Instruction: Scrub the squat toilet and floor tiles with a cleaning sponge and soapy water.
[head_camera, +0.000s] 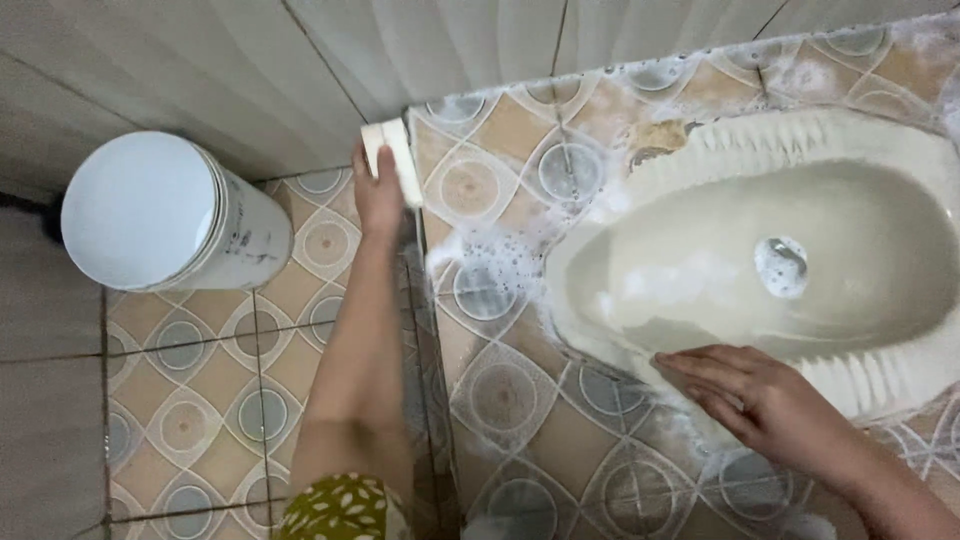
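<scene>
My left hand (377, 190) reaches to the corner of the raised tiled step (500, 390) and grips a pale, cream-coloured sponge or bar (392, 152) against the step's edge by the wall. My right hand (745, 392) lies flat, fingers together, on the near rim of the cream squat toilet pan (720, 270); whether something is under the palm is hidden. Soap foam (478, 258) covers the patterned tiles around the pan's front end and sits in the pan's drain hole (781, 265).
A white cylindrical bin with a lid (165, 215) stands on the lower patterned floor (215, 395) at the left, near the wall. White ribbed wall tiles (300, 50) run along the back. The step edge divides lower floor from raised platform.
</scene>
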